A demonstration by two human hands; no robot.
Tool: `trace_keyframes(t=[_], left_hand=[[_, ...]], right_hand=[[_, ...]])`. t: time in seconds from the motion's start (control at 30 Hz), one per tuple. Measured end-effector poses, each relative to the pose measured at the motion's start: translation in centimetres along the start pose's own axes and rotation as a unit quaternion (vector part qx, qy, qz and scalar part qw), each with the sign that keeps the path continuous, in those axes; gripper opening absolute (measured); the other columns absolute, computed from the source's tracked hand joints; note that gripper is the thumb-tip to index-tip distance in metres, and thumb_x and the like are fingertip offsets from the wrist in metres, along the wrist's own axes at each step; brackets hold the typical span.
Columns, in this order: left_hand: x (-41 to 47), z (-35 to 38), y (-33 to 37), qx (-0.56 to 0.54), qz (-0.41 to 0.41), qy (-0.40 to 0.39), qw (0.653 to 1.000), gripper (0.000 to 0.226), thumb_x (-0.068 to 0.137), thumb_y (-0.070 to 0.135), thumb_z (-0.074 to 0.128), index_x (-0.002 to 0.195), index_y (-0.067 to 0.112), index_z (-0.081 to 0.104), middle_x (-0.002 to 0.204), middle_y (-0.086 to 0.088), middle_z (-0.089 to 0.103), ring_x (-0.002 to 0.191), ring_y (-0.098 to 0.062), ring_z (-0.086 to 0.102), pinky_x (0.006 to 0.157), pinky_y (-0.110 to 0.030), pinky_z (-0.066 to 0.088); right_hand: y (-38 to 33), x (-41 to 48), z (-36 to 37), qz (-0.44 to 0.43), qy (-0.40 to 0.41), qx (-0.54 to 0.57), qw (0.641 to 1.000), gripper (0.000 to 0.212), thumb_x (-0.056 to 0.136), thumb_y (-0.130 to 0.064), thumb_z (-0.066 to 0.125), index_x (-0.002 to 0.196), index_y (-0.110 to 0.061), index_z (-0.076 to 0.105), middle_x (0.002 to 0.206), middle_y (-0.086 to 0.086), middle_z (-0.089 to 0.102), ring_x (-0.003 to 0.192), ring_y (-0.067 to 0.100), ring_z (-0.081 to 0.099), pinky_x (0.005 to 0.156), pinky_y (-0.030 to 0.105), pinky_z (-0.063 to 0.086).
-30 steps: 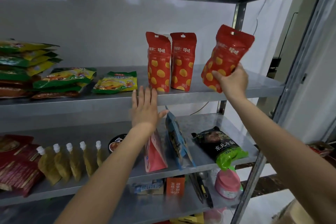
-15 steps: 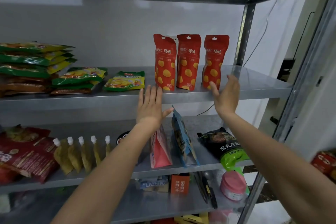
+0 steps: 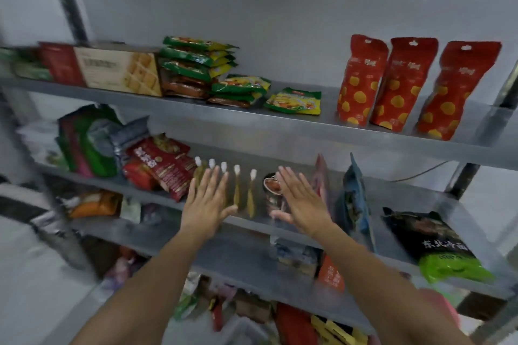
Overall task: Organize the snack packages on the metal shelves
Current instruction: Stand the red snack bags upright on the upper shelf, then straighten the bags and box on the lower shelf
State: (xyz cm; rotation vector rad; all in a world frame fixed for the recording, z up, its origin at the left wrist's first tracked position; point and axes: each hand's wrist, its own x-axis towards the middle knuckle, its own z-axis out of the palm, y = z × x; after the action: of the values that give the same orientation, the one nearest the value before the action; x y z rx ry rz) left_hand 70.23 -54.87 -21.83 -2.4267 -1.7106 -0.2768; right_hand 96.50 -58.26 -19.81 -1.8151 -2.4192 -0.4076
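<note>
Left grip (image 3: 207, 202) flat open, right grip (image 3: 301, 200) flat open, both empty

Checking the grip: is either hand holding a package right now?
No, the left hand and right hand are both open and empty.

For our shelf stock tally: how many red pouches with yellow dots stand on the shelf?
3, all upright in a row at the right end of the upper shelf: the left pouch, the middle pouch and the right pouch. None seems hidden behind them.
</note>
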Motion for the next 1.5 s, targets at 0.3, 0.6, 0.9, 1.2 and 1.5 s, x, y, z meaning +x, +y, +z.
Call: trace_keyframes(t=[0.3, 0.6, 0.9, 1.2, 1.5], left_hand=[[-10.0, -1.8, -19.5, 0.028, -0.128, -0.021, 0.991, 0.113, 0.049, 0.084, -0.038, 0.145, 0.025, -0.027, 0.153, 0.006, -0.031, 0.141, -0.012, -0.028, 0.118, -0.044, -0.012], [-18.1, -3.8, -41.1, 0.069, -0.189, -0.044, 0.979, 0.115, 0.055, 0.083, -0.028, 0.151, 0.021, -0.019, 0.161, 0.0, -0.019, 0.149, -0.02, -0.017, 0.119, -0.046, -0.008], [-15.8, -0.9, -53.8, 0.044, -0.194, -0.047, 0.979, 0.112, 0.046, 0.081, -0.042, 0.14, 0.023, -0.029, 0.16, -0.001, -0.021, 0.149, -0.021, -0.018, 0.118, -0.045, -0.011], [-5.3, -1.4, -69.3, 0.083, -0.205, -0.052, 0.974, 0.082, 0.092, 0.071, 0.008, 0.149, 0.021, -0.024, 0.156, 0.001, -0.028, 0.146, -0.019, -0.024, 0.119, -0.046, -0.011], [1.4, 1.8, -80.5, 0.038, -0.167, -0.038, 0.984, 0.101, 0.062, 0.08, -0.031, 0.145, 0.022, -0.029, 0.153, 0.0, -0.031, 0.143, -0.017, -0.028, 0.115, -0.044, -0.017]], right_hand=[[-22.8, 10.3, -0.8, -0.071, -0.021, 0.097, 0.992, 0.12, 0.061, -0.084, -0.01, 0.152, -0.006, -0.011, 0.161, 0.008, -0.013, 0.149, 0.019, -0.013, 0.119, 0.035, -0.009], [-44.8, 19.2, -1.3, -0.113, -0.036, 0.129, 0.985, 0.139, 0.044, -0.089, -0.032, 0.152, -0.004, -0.009, 0.161, 0.011, -0.012, 0.149, 0.022, -0.012, 0.117, 0.034, -0.011], [-54.3, 29.3, 1.3, -0.099, -0.056, 0.129, 0.985, 0.141, 0.042, -0.091, -0.028, 0.152, -0.005, -0.01, 0.161, 0.011, -0.012, 0.149, 0.021, -0.012, 0.116, 0.033, -0.013], [-62.5, 45.6, 3.7, -0.097, -0.08, 0.149, 0.981, 0.098, 0.09, -0.071, 0.026, 0.151, -0.007, -0.016, 0.16, 0.01, -0.019, 0.148, 0.021, -0.017, 0.121, 0.038, -0.005], [-66.0, 57.8, 3.6, -0.055, -0.072, 0.127, 0.988, 0.095, 0.093, -0.068, 0.027, 0.151, -0.008, -0.017, 0.159, 0.008, -0.024, 0.146, 0.018, -0.021, 0.12, 0.035, -0.011]])
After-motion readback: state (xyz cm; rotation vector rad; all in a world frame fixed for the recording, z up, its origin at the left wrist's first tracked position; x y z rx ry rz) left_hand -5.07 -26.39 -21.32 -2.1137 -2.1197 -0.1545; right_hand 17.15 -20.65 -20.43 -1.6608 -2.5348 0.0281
